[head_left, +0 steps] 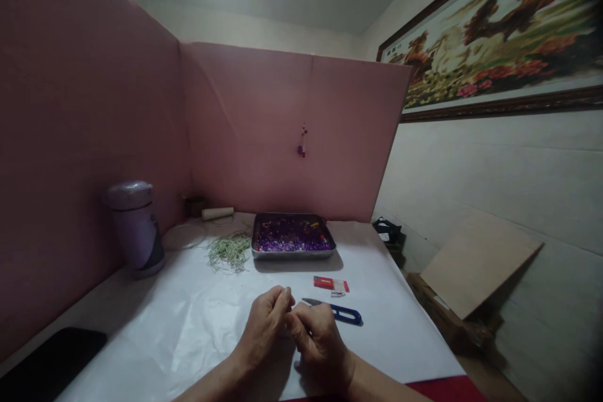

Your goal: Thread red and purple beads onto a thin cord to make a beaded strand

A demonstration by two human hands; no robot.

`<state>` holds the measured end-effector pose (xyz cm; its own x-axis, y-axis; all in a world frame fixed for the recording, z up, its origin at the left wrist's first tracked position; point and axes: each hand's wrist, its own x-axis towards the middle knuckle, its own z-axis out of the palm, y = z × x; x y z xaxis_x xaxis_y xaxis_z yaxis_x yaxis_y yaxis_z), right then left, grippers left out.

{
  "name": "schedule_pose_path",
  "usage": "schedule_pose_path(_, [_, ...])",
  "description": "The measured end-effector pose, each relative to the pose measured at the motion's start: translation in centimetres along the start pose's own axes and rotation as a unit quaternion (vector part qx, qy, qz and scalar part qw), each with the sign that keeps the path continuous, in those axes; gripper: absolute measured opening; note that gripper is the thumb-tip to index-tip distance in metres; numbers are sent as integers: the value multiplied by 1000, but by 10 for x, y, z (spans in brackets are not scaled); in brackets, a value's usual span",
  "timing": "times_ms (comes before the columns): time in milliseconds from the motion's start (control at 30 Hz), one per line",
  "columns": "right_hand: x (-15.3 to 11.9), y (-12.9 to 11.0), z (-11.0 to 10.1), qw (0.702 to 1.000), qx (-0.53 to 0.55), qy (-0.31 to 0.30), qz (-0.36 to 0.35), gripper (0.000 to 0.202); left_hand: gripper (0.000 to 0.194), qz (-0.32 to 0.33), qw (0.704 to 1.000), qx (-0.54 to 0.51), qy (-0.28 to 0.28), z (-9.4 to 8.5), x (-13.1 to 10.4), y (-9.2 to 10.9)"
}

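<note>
Close together above the white-covered table (207, 333), both my hands have their fingers curled in. My left hand (266, 320) pinches with its thumb on top, and whatever sits in the pinch is too small to name. Beside it, my right hand (320, 333) is closed too, its fingertips near the left hand's; what it may hold is hidden. Just behind the right hand lie thread snips (346, 314) with a blue handle, partly covered by that hand. A red and clear packet (331, 284) lies farther back, a small metallic piece (338, 294) in front of it.
A metal tray (294, 255) of purple beads stands at the back, with a heap of pale green thread (230, 251) to its left. A lilac flask (136, 229) and a dark flat object (54, 361) are at left. Pink panels (264, 138) enclose the back and left.
</note>
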<state>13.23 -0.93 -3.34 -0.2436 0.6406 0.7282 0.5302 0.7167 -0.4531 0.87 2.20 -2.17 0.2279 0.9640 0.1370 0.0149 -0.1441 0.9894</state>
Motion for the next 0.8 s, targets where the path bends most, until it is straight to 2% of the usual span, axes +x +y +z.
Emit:
schedule_pose_path(300, [-1,-1,3,999,29,-4,31,33,45,-7,1000,-18,-1,0,-1,0])
schedule_pose_path(567, [2,3,6,1000,3,-13,-19,30,42,-26,998,-35,-34,-2,0,-6])
schedule_pose_path(800, [1,8,9,998,-18,10,-54,29,51,-52,998,-17,-11,-3,-3,11])
